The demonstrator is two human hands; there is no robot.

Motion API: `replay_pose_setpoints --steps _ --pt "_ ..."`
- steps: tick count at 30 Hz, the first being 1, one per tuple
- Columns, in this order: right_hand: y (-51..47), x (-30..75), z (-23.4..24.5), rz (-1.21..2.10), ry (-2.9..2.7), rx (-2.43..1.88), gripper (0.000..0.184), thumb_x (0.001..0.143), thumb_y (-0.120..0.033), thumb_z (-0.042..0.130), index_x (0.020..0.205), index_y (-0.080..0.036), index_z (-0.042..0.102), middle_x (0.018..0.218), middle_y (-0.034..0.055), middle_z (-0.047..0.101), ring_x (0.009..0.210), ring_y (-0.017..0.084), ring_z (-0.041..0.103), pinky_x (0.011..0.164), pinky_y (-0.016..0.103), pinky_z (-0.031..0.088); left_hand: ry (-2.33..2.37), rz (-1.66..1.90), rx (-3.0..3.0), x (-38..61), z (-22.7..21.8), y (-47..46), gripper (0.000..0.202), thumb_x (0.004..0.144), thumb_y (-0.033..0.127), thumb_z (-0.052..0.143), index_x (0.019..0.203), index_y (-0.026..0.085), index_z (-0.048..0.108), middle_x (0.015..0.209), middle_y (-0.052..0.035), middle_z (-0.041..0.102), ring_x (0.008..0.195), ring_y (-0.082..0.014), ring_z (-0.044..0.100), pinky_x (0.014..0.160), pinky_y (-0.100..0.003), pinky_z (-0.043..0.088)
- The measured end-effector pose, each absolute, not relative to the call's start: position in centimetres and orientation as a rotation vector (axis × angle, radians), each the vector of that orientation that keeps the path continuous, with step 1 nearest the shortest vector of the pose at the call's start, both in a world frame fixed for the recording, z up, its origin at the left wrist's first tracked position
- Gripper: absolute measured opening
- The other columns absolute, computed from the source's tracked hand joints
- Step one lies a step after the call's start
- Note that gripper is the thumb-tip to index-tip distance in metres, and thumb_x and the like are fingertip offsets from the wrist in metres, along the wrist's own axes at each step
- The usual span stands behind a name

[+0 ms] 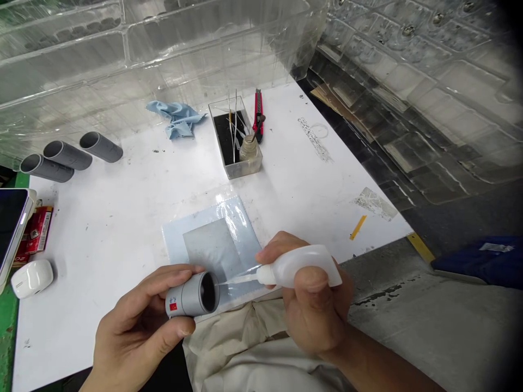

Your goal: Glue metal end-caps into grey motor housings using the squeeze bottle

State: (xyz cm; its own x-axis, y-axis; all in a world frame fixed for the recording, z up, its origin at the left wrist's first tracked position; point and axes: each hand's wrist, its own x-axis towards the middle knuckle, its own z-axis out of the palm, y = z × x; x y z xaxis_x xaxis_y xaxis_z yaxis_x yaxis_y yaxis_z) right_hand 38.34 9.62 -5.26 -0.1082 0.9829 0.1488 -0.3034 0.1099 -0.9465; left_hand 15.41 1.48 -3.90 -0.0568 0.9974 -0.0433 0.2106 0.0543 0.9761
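My left hand is closed around a grey tube with a small red mark, its dark open end turned to the right. In my right hand is a white squeeze bottle, lying on its side. The bottle's thin clear nozzle points left, with its tip at the rim of the tube; whether it touches cannot be made out. Under both lies a light blue cloth with a grey square sheet on it, near the front of the white table.
Several things stand about: three grey tubes, a crumpled blue cloth, a clear box with tweezers and a small jar, a red cutter knife. A phone and white earbud case are left. Clear plastic trays line the back.
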Motion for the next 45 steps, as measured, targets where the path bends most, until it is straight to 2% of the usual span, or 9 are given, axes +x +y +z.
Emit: replay_pose_setpoints --steps 4,8,12,17,23,34,38,41,45 --pt "9.3 38.3 -5.7 1.267 -1.173 -0.846 0.032 0.102 -0.046 0.055 0.105 -0.024 0.078 0.084 0.0045 0.071 0.069 0.019 0.061 0.056 0.035 0.043 1.386 1.126 1.352 15.6 -3.9 1.8 0.042 0.087 0.005 0.076 0.122 0.028 0.069 0.127 -0.0045 0.073 0.124 -0.0221 0.064 0.092 -0.025 0.062" --pt "9.5 37.8 -5.7 1.18 -1.193 -0.825 0.027 0.1 -0.041 0.059 0.104 -0.023 0.078 0.084 0.0052 0.073 0.068 0.02 0.063 0.053 0.035 0.045 1.366 1.138 1.334 16.0 -3.7 1.9 0.043 0.087 -0.003 0.073 0.114 0.029 0.064 0.128 -0.0044 0.07 0.125 -0.0197 0.062 0.089 -0.024 0.061" --pt "10.0 37.4 -5.2 1.11 -1.246 -0.826 0.022 0.099 -0.041 0.062 0.099 -0.025 0.078 0.083 0.0047 0.075 0.069 0.022 0.065 0.052 0.037 0.049 1.382 1.126 1.32 16.1 -3.8 1.8 0.04 0.087 -0.003 0.073 0.109 0.029 0.063 0.128 -0.0063 0.068 0.122 -0.0202 0.061 0.088 -0.025 0.061" --pt "10.3 37.2 -4.8 1.067 -1.291 -0.779 0.028 0.099 -0.038 0.062 0.079 -0.024 0.073 0.093 0.003 0.079 0.072 0.02 0.066 0.058 0.035 0.052 1.369 1.095 1.368 16.0 -3.8 1.7 0.04 0.087 -0.004 0.072 0.11 0.028 0.063 0.126 -0.0072 0.067 0.122 -0.0212 0.06 0.089 -0.027 0.061" --pt "10.0 37.1 -4.6 1.101 -1.256 -0.856 0.022 0.099 -0.04 0.063 0.097 -0.024 0.077 0.086 0.0031 0.075 0.063 0.018 0.063 0.048 0.032 0.046 1.352 1.109 1.39 15.8 -3.8 1.7 0.042 0.086 -0.006 0.071 0.111 0.027 0.063 0.127 -0.0075 0.066 0.124 -0.021 0.059 0.089 -0.026 0.061" --pt "10.0 37.5 -4.6 1.173 -1.243 -0.866 0.025 0.096 -0.041 0.066 0.086 -0.022 0.078 0.079 0.0032 0.075 0.059 0.017 0.06 0.046 0.03 0.042 1.363 1.116 1.391 16.1 -3.7 1.9 0.041 0.085 -0.005 0.073 0.109 0.028 0.064 0.125 -0.0069 0.068 0.12 -0.0225 0.062 0.086 -0.028 0.062" --pt "10.0 37.8 -4.7 1.248 -1.212 -0.85 0.029 0.096 -0.045 0.065 0.086 -0.022 0.078 0.074 0.0042 0.073 0.059 0.018 0.06 0.043 0.03 0.043 1.443 1.11 1.356 16.0 -3.7 1.9 0.047 0.085 0.001 0.076 0.122 0.029 0.067 0.123 -0.0057 0.069 0.119 -0.0218 0.063 0.093 -0.027 0.061" --pt "10.0 37.9 -4.6 1.274 -1.128 -0.852 0.032 0.096 -0.049 0.064 0.088 -0.023 0.079 0.072 0.0046 0.071 0.058 0.018 0.06 0.04 0.03 0.042 1.496 1.064 1.413 15.9 -3.8 1.6 0.051 0.084 0.004 0.078 0.129 0.028 0.07 0.126 -0.0066 0.068 0.12 -0.0226 0.063 0.091 -0.025 0.061" --pt "10.0 38.1 -4.5 1.297 -1.086 -0.843 0.034 0.1 -0.051 0.059 0.093 -0.025 0.081 0.068 0.0039 0.066 0.052 0.017 0.056 0.04 0.033 0.041 1.427 1.119 1.398 15.8 -4.0 1.4 0.055 0.086 0.002 0.077 0.132 0.03 0.065 0.133 -0.0065 0.07 0.124 -0.0253 0.065 0.098 -0.033 0.06"
